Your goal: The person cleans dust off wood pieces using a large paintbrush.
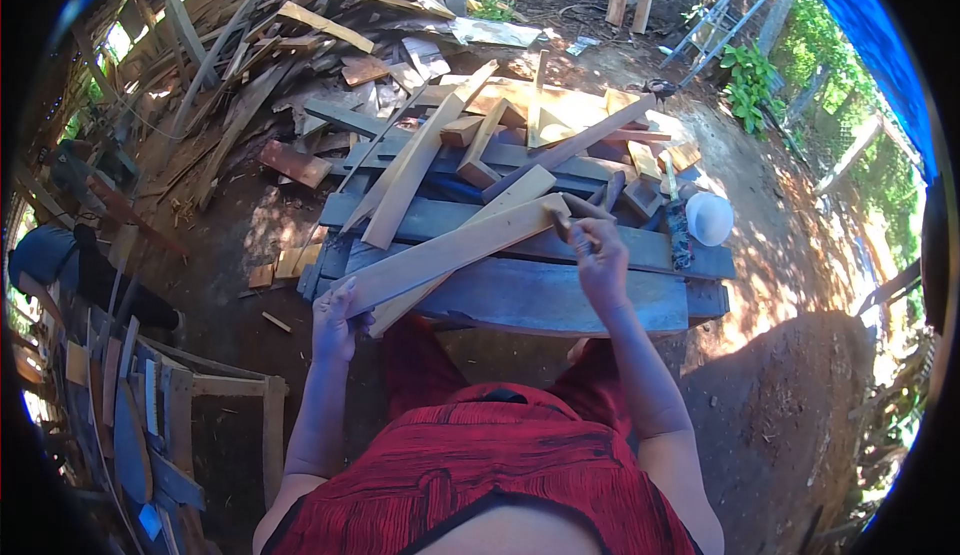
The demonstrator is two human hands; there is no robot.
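Observation:
My left hand grips the near-left end of a long, flat wooden board, which slants up to the right above the workbench. At the board's far end my right hand is closed, fingers bent around a small dark brown thing that touches or nearly touches the wood. Its kind is not clear. Just beneath the held board, another pale board lies at a similar slant. To the right of my right hand are a dark, speckled narrow object and a white plastic container.
Loose boards and offcuts cover the bench's far side. Behind it rises a big heap of scrap wood. At left, another person is near a wooden frame and upright planks. A ladder leans at the back right.

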